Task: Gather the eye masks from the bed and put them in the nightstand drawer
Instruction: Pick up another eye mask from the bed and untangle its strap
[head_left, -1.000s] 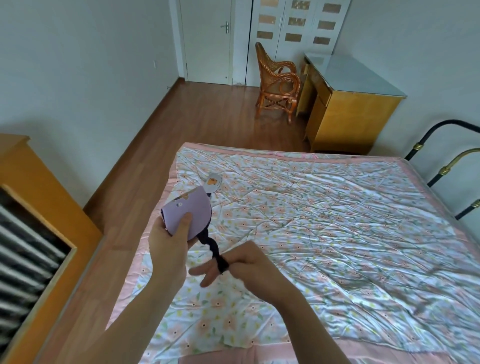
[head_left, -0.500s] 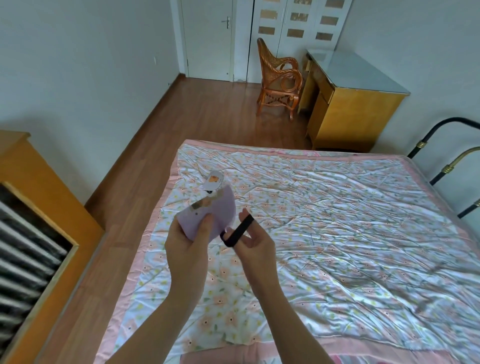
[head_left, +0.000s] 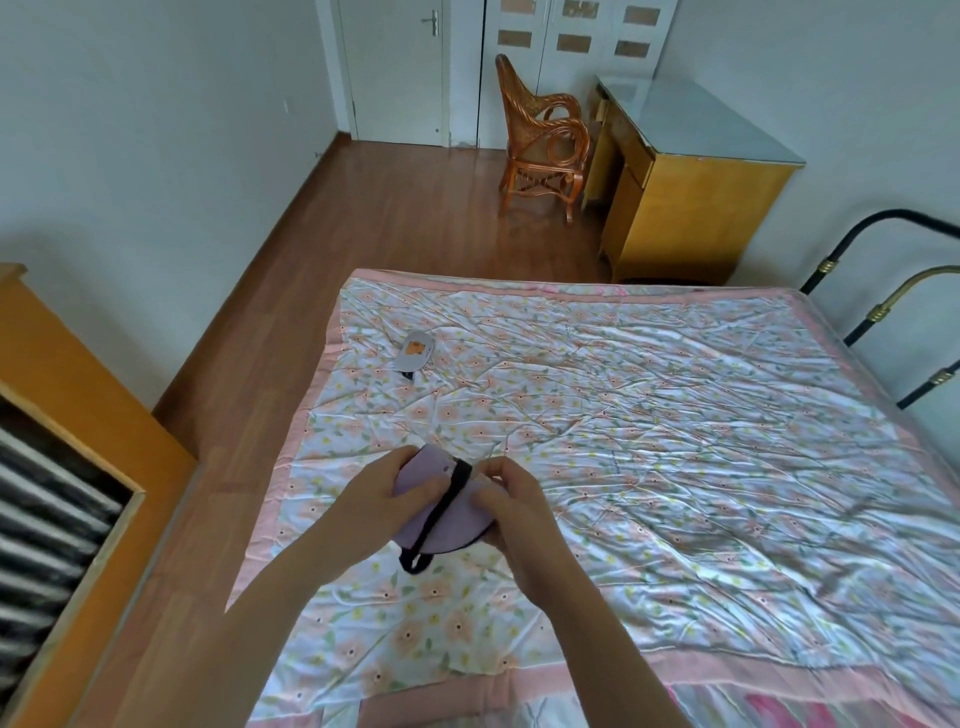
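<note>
From the head camera, both hands hold one lilac eye mask (head_left: 441, 512) above the near left part of the bed (head_left: 675, 441). The left hand (head_left: 382, 499) closes its fingers over the mask's left end; the right hand (head_left: 511, 506) pinches its right end, thumb on top. A black strap (head_left: 441, 512) runs across the mask between the two hands and hangs out in a loop below them.

The step in hand looks like tidying the strap against this mask, so gathering is under way and nothing is stowed yet. The mask's long axis runs from the left hand's fingers down and right toward the right hand's palm; the strap crosses it.

A second eye mask (head_left: 415, 351), grey with an orange patch, lies on the bed well beyond the left hand, long axis pointing away and slightly right. The next move likely calls for freeing one hand to reach it. No nightstand drawer can be identified here.
</note>
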